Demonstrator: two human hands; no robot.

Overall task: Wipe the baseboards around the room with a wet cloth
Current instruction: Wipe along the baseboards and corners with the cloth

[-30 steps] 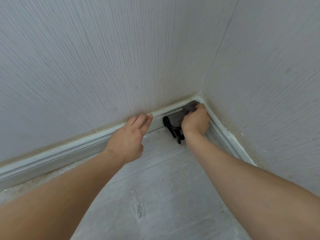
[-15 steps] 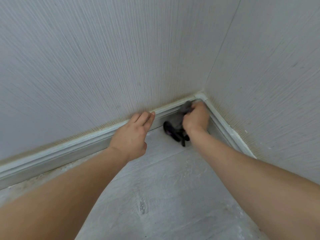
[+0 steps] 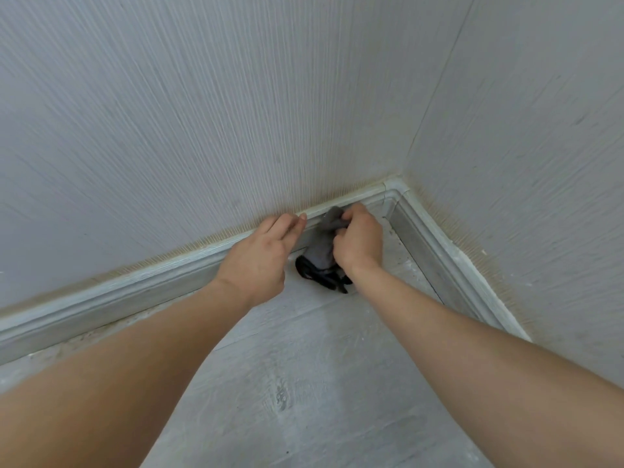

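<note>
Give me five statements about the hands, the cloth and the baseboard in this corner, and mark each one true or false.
1. The right hand grips the grey cloth. True.
2. The cloth lies flat on the floor, untouched. False: it is bunched in the right hand against the baseboard.
3. The left hand rests its fingers on top of the baseboard. True.
4. The left hand holds a second cloth. False: it holds nothing.
5. The cloth is pressed right into the corner piece. False: it is left of it.

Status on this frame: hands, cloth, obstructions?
Right hand gripping grey cloth against baseboard near corner. Left hand braced on baseboard top. Nothing blocking.
</note>
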